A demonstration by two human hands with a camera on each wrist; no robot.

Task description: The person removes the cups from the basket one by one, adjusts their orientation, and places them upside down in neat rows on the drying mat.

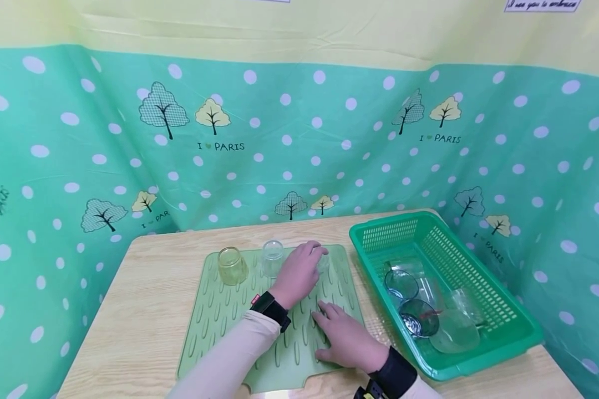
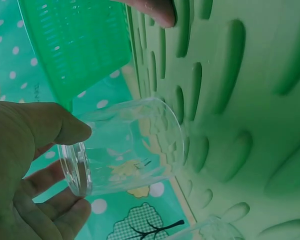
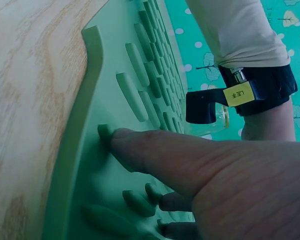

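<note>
Your left hand (image 1: 299, 271) curls around a clear glass (image 2: 127, 147), thumb on one side and fingers on the other near its thick base, with the rim resting on the green ribbed drying mat (image 1: 214, 316) toward the mat's far edge, just above the middle of the head view. In that view your hand hides most of this glass. Your right hand (image 1: 349, 338) lies flat on the mat lower in the frame, fingers straight and pressing the ridges, holding nothing. Left of your left hand, two more glasses stand upside down on the mat: a clear tumbler (image 1: 272, 257) just beside it and a yellow-tinted glass (image 1: 232, 266) further left. The mat lies on the wooden tabletop (image 1: 140, 321). At the right of the frame a green plastic basket (image 1: 479, 266) sits on the tabletop, holding more glassware (image 1: 419, 316). A teal polka-dot cloth (image 1: 299, 138) fills the background.
</note>
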